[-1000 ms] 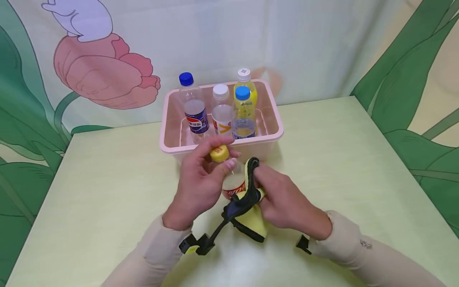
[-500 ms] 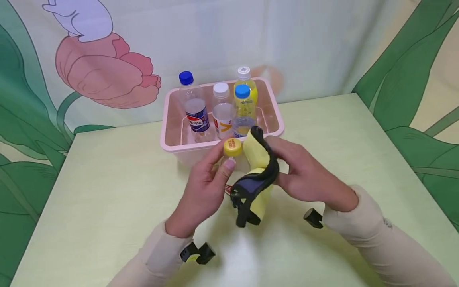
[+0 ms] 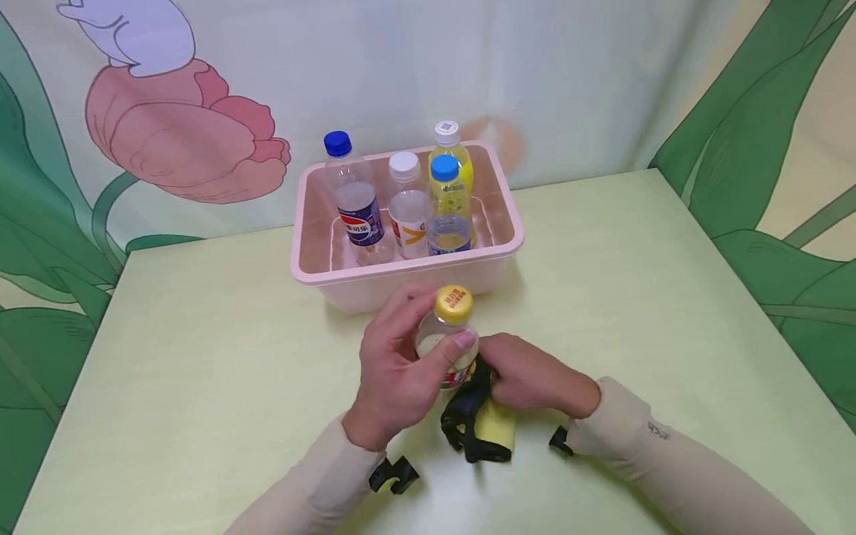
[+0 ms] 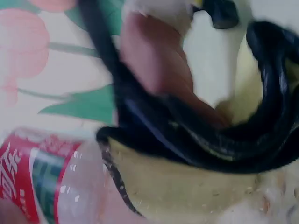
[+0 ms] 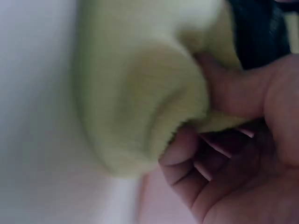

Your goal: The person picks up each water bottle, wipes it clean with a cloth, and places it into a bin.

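My left hand (image 3: 404,371) grips a clear plastic bottle (image 3: 446,338) around its upper body, the thumb lying across the front. The bottle has a yellow cap and a red label, which shows large in the left wrist view. Beside its lower part, my right hand (image 3: 531,375) holds a bunched yellow cloth with black trim (image 3: 495,423). In the right wrist view, thumb and fingers pinch the cloth's yellow side (image 5: 140,102). Dark folds of the cloth stretch across the left wrist view, close to the bottle (image 4: 70,186). Whether cloth and bottle touch is hard to tell.
Behind the hands stands a pink bin (image 3: 408,275). Several bottles stand in it, among them a blue-capped cola bottle (image 3: 357,208) and a yellow one with a white cap (image 3: 449,141). A pale green table (image 3: 200,357) meets a printed curtain at the back.
The bottle has come toward me and slightly right in my left hand. My right hand lifted the cloth and opened it out beside the bottle, then brought it back down, bunched.
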`<move>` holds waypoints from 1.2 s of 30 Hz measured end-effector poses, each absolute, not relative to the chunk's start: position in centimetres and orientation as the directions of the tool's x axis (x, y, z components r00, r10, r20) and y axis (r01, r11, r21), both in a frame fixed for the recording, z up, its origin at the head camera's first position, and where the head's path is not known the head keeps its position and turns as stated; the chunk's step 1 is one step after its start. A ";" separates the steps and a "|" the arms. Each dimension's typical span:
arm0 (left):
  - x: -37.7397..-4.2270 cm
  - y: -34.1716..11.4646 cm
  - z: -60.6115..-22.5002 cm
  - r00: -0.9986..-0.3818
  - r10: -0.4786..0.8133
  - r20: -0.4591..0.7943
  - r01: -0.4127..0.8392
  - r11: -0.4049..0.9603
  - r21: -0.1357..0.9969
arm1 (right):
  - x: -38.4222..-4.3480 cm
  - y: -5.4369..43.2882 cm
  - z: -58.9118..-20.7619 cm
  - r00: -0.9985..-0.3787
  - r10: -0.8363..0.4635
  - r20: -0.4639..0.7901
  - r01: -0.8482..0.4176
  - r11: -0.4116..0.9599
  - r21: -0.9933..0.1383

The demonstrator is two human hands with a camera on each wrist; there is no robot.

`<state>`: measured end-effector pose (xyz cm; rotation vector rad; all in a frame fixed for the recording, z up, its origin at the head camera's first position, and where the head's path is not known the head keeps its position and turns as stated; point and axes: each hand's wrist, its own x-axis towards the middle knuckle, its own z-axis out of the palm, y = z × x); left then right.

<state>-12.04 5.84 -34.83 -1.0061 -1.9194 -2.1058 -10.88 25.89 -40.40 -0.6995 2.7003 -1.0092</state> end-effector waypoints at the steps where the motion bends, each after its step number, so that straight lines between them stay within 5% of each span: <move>1: -12.1 5.6 -34.8 -0.779 0.346 0.523 0.492 -0.180 0.852 | -10.9 26.0 -40.1 -0.872 -0.489 0.015 -0.376 0.649 -0.662; 9: -11.4 4.7 -33.4 -0.896 0.350 0.272 0.312 0.063 0.948 | -10.5 26.0 -32.9 -0.818 -0.397 0.417 -0.575 0.535 -0.619; 15: -11.6 4.6 -32.9 -0.935 0.259 0.243 0.226 -0.096 0.969 | -10.4 25.4 -35.1 -0.877 -0.430 0.213 -0.454 0.597 -0.662; 20: -11.1 2.8 -29.7 -0.885 0.276 0.376 0.327 -0.207 0.922 | -9.5 25.3 -37.1 -0.836 -0.547 0.033 -0.462 0.671 -0.580; 25: -13.3 1.2 -24.8 -0.775 0.198 0.600 0.502 -0.384 0.775 | -8.9 25.9 -35.8 -0.787 -0.604 0.122 -0.575 0.649 -0.498; 29: -16.4 1.0 -21.3 -0.732 0.161 0.661 0.544 -0.446 0.711 | -9.0 25.9 -35.1 -0.770 -0.619 0.156 -0.612 0.646 -0.456; 36: -21.0 1.6 -19.9 -0.730 0.174 0.661 0.613 -0.260 0.746 | -9.7 25.1 -34.5 -0.749 -0.636 0.185 -0.652 0.658 -0.377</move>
